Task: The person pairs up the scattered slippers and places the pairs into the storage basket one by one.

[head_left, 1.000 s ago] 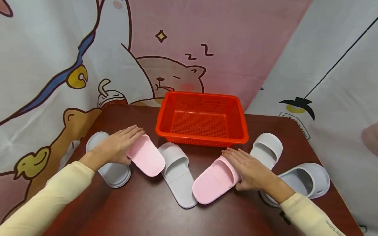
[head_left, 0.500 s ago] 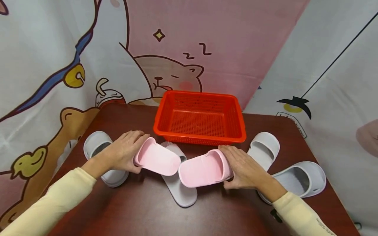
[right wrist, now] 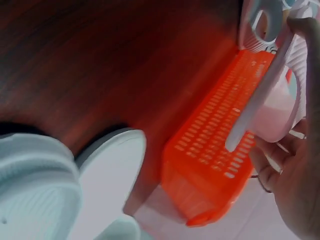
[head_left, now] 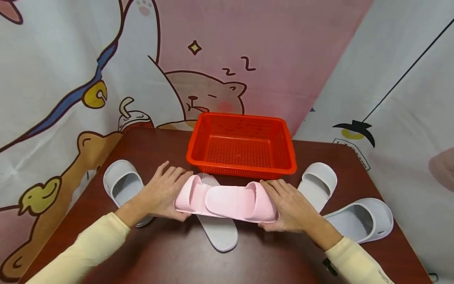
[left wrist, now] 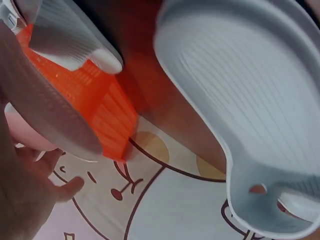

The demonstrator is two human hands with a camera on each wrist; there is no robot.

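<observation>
In the head view my left hand (head_left: 161,195) grips one pink slipper (head_left: 184,199) by its strap end. My right hand (head_left: 289,205) holds the matching pink slipper (head_left: 264,205) the same way. Their heel ends point at each other and overlap, the right one's heel in front inside the left one. Both hang above a light grey slide (head_left: 221,234), covering its middle. A grey clog (head_left: 122,179) lies partly behind my left hand and forearm. The right wrist view shows the right-hand slipper (right wrist: 272,112) edge-on, with fingers around its strap.
A red plastic basket (head_left: 244,170) stands at the back of the dark brown table (head_left: 269,260). Another light grey slide (head_left: 320,177) and a grey clog (head_left: 379,215) lie at the right, the clog near the table's edge. A printed curtain (head_left: 280,47) hangs behind.
Both hands have brought the pink slippers inward until they overlap, turning them nearly in line. The left slipper moved right; the basket and the grey shoes stayed put.
</observation>
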